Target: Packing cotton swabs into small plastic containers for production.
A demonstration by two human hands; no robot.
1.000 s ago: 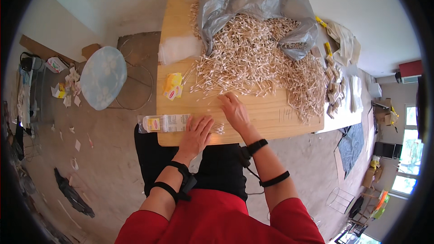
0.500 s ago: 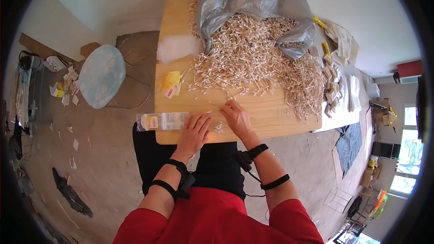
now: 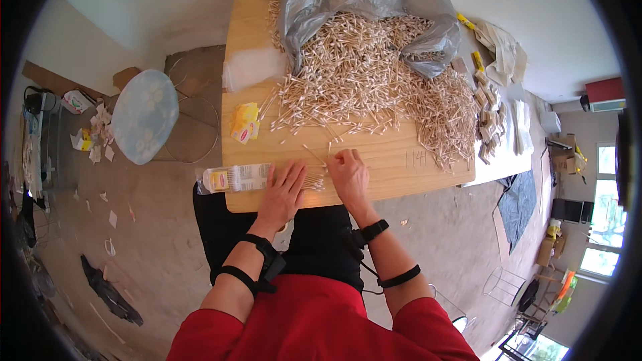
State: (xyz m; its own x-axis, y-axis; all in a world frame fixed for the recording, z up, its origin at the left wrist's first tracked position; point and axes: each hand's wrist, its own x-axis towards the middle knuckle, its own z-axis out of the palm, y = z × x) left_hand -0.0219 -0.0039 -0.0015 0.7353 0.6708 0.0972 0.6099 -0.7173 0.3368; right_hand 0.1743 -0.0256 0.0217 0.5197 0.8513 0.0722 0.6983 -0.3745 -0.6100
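Note:
A clear plastic packet of cotton swabs [image 3: 249, 177] lies along the table's near edge at the left. Flat over its right end rests my left hand [image 3: 284, 189], fingers stretched out. Loose swabs [image 3: 312, 182] stick out from beneath that hand toward the right. My right hand [image 3: 348, 175] is closed just beyond them, its fingertips pinched at the end of a cotton swab [image 3: 313, 154] that slants up to the left. Past both hands spreads a big heap of cotton swabs [image 3: 348, 80], spilling from a grey plastic bag [image 3: 304, 10].
Yellow printed cards [image 3: 245, 122] and a stack of thin clear sleeves [image 3: 254, 69] lie at the wooden table's [image 3: 388, 190] left side. Small bundles [image 3: 491, 117] sit on a white surface to the right. A round stool [image 3: 145, 117] stands at the left.
My right hand has curled its fingers more tightly, and the slanting swab beside it has turned steeper. My left hand remains flat by the packet. The whole view has shifted slightly.

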